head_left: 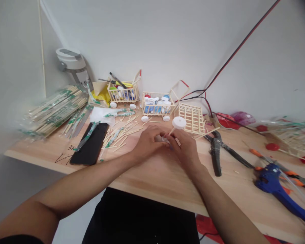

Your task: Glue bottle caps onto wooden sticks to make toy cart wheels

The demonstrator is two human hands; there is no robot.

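Note:
My right hand (pixel 185 146) pinches a thin wooden stick (pixel 171 130) with a round white bottle cap (pixel 179 122) on its upper end. Close beside it, my left hand (pixel 150 139) curls its fingers towards the stick's lower end. A small whitish, see-through piece (pixel 164 139) shows between the two hands; its kind is unclear. Left of my left hand lies a scatter of short cut sticks (pixel 122 135). Behind the hands stands a small stick-built cart (pixel 157 104) on white cap wheels, filled with bottle caps. A flat stick lattice (pixel 191 118) leans to its right.
A second cart (pixel 123 92) holds caps and pens. Wrapped chopsticks (pixel 58 112), a phone (pixel 90 144) and a white-lidded bottle (pixel 75 66) are on the left. Black-handled cutters (pixel 216 152), a blue glue gun (pixel 277 184) and orange-handled pliers (pixel 292 173) lie right.

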